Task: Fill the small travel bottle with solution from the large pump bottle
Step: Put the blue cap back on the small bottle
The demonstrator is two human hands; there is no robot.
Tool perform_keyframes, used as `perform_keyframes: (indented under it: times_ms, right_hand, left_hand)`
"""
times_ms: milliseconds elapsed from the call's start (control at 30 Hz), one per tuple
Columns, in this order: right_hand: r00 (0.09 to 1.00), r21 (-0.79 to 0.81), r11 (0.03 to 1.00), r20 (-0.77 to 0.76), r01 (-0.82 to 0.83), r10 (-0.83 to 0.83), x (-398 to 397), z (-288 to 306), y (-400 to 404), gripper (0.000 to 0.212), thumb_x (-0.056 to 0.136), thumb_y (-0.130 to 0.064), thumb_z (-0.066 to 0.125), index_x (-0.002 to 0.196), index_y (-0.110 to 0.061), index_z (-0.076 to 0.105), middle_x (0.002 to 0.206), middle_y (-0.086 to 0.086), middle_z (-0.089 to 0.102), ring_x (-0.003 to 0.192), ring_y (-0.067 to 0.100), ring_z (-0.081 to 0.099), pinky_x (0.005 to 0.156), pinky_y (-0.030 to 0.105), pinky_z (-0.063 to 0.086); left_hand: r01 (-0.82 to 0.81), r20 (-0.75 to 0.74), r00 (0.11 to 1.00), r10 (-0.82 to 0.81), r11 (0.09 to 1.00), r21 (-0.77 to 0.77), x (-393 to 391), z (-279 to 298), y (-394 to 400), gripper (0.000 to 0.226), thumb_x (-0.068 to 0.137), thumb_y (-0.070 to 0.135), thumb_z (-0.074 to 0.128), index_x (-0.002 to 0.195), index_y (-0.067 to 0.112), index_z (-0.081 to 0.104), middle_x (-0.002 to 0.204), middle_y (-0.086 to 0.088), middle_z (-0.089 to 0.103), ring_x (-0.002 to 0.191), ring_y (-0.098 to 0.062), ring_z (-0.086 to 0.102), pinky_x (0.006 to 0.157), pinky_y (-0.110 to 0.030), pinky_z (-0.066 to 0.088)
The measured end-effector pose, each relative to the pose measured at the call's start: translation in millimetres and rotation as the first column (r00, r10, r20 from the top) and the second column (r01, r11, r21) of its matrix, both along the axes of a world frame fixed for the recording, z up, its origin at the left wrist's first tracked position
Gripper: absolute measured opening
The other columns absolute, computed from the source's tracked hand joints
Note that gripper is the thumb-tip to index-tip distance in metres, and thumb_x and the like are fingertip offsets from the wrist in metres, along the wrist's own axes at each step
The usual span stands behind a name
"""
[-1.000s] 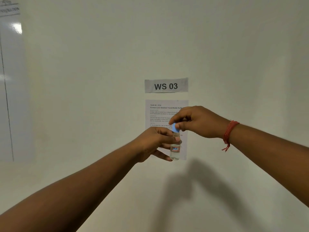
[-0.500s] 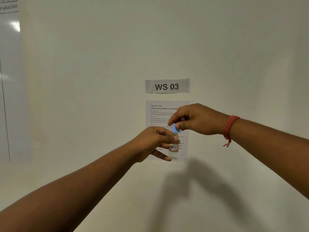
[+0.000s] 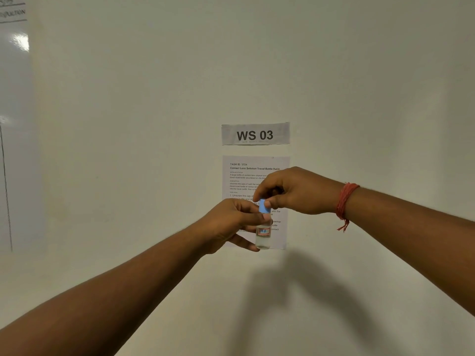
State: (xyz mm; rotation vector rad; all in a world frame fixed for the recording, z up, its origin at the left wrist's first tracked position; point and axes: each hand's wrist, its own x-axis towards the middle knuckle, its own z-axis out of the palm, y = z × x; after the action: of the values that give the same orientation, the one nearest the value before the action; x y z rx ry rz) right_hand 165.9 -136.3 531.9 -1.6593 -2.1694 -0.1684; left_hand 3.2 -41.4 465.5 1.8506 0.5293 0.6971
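- small travel bottle (image 3: 263, 233) held upright in mid-air in front of the wall (image 3: 128, 124), nothing under it in view; no counter or other carrying surface visible
- left hand (image 3: 231, 224) grips the clear bottle body from its left side, thumb and fingers curled round the upper part; lower part with the red-framed label (image 3: 264, 231) is exposed
- right hand (image 3: 295, 191) comes in from the right and above, fingertips (image 3: 268, 202) pinching the blue cap (image 3: 264, 208) on top of the bottle
- both hands touch the bottle, one just above the other, knuckles nearly meeting
- clear liquid seems to sit in the bottle; level hard to read
- open room: free air left, right and below the hands; the wall is close behind
- red thread band (image 3: 344, 201) on the right wrist, loose end hanging down
- behind the hands: task sheet (image 3: 246, 173) taped to the wall, partly hidden by both hands and the bottle; "WS 03" sign (image 3: 255, 134) just above it
- glossy board (image 3: 12, 124) at the left edge of the wall, well apart
- arm shadows (image 3: 295, 291) fall on the wall below the hands
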Motion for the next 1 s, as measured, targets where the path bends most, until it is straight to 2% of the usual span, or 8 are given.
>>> perform_keyframes:
  times_ms: [333, 467, 600, 833, 900, 1000]
  right_hand:
    - [0.999, -0.041, 0.999, 0.048, 0.011, -0.009, -2, 1, -1, 0.02, 0.091, -0.02, 0.066, 0.109, -0.029, 0.066, 0.094, -0.02, 0.062, 0.087, 0.001, 0.062, 0.074, 0.011, 0.046]
    - [0.997, -0.057, 0.998, 0.067, 0.027, -0.023, -3, 2, 0, 0.017, 0.091, -0.024, 0.066, 0.108, -0.026, 0.067, 0.095, -0.013, 0.068, 0.086, 0.006, 0.066, 0.078, 0.018, 0.053]
    - [0.995, -0.042, 0.998, 0.088, 0.054, -0.051, -5, 3, -3, 0.014, 0.09, -0.03, 0.067, 0.101, -0.022, 0.067, 0.091, -0.007, 0.071, 0.079, 0.008, 0.065, 0.071, 0.018, 0.051]
    - [0.978, 0.006, 0.994, 0.178, 0.107, -0.107, -6, 2, -5, 0.025, 0.09, -0.043, 0.063, 0.09, -0.018, 0.063, 0.082, -0.002, 0.066, 0.069, 0.008, 0.056, 0.07, 0.028, 0.051]
    - [0.975, 0.009, 0.993, 0.191, 0.115, -0.114, -5, 2, -6, 0.025, 0.091, -0.044, 0.061, 0.093, -0.019, 0.064, 0.083, -0.003, 0.065, 0.072, 0.009, 0.056, 0.072, 0.029, 0.051]
    - [0.983, 0.009, 0.995, 0.157, 0.099, -0.099, -3, 2, -7, 0.026, 0.093, -0.042, 0.059, 0.113, -0.026, 0.064, 0.101, -0.006, 0.066, 0.084, 0.009, 0.061, 0.076, 0.023, 0.049]
  left_hand:
    - [0.031, -0.022, 0.999, -0.03, 0.999, 0.031, -4, -4, -4, 0.024, 0.092, 0.021, 0.072, 0.112, 0.007, 0.075, 0.108, -0.009, 0.078, 0.103, -0.027, 0.074, 0.085, -0.057, 0.061]
    - [0.028, -0.036, 0.999, -0.026, 0.998, 0.05, -4, -4, -7, 0.024, 0.093, 0.02, 0.071, 0.112, 0.007, 0.075, 0.109, -0.01, 0.078, 0.102, -0.027, 0.074, 0.084, -0.056, 0.062]
    - [0.057, -0.021, 0.998, -0.056, 0.997, 0.048, -4, -5, -8, 0.014, 0.094, 0.018, 0.07, 0.105, 0.013, 0.077, 0.103, -0.006, 0.079, 0.098, -0.024, 0.076, 0.082, -0.052, 0.063]
    - [0.049, 0.005, 0.999, -0.049, 0.997, 0.052, -3, -6, -12, 0.017, 0.095, 0.016, 0.069, 0.109, 0.009, 0.075, 0.106, -0.007, 0.079, 0.1, -0.024, 0.075, 0.083, -0.055, 0.062]
    - [0.052, 0.009, 0.999, -0.052, 0.997, 0.048, -2, -7, -12, 0.018, 0.095, 0.017, 0.069, 0.11, 0.008, 0.075, 0.106, -0.007, 0.079, 0.101, -0.024, 0.075, 0.083, -0.054, 0.062]
    - [0.048, 0.012, 0.999, -0.049, 0.998, 0.044, 0, -7, -13, 0.018, 0.095, 0.018, 0.069, 0.11, 0.009, 0.075, 0.106, -0.007, 0.079, 0.101, -0.024, 0.075, 0.083, -0.054, 0.062]
